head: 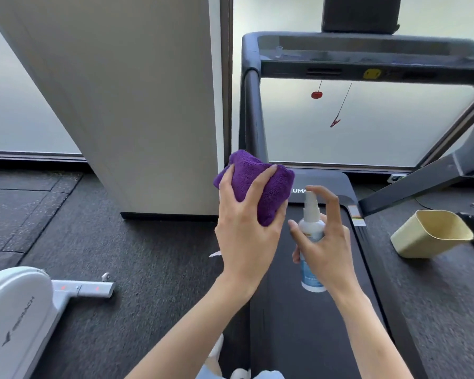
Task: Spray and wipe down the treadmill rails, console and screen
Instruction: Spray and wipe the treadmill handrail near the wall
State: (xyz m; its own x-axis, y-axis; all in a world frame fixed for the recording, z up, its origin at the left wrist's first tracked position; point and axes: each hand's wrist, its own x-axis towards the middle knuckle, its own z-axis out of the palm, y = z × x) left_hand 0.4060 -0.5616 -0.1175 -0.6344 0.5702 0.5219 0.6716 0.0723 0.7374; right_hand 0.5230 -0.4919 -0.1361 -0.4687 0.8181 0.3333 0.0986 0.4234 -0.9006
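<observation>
Treadmill (312, 324) straight ahead, dark belt running away underfoot toward the front cover lettered "UMA". Left rail (253, 116) upright at the front left, joining the console (367, 54) across the top; right rail (422, 184) slanting down on the far side. Screen (360, 13) dark, standing above the console, cut off by the top edge. Yellow tab (372, 74) on the console's underside, with a red key (316, 94) and a red clip (335, 123) dangling below on cords.

Left hand (246, 233) raised over the belt's left edge, fingers curled round a bunched purple cloth (260, 184), the wad bulging out past the fingertips. Right hand (329, 242) just beside it, wrapped round a white spray bottle (311, 242) held upright, forefinger arched over the nozzle top, thumb along the near side. Nozzle seemingly aimed toward the cloth, though hard to tell at this angle. Cloth and bottle close together but not touching.

Off to the left, a broad pale pillar (137, 105) against frosted windows, and the white base of another exercise machine (19, 310) on the dark rubber floor (121, 255). Off to the right, a cream-yellow bin (433, 233) tipped on its side, mouth facing up and left, near the treadmill's edge.
</observation>
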